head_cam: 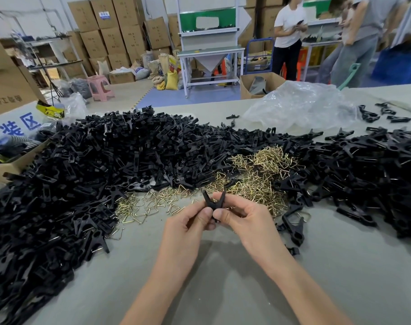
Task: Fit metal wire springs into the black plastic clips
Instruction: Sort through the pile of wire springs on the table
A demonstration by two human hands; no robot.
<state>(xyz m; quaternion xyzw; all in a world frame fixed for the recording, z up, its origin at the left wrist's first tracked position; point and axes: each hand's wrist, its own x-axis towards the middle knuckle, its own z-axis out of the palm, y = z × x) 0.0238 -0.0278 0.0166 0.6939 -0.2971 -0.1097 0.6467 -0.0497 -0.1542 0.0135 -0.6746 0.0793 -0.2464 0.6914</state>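
Clip (pixel 213 201) pinched by left hand (pixel 188 222) and right hand (pixel 245 219), springs (pixel 260 177) beyond, clip heaps (pixel 101 160) flanking

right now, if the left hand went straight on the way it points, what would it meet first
The black clip that the left hand pinches, then the right hand across it. Past those, probably the heap of brass wire springs, though depth is unclear.

Head-worn view, forward and down, near table (pixel 340 273)
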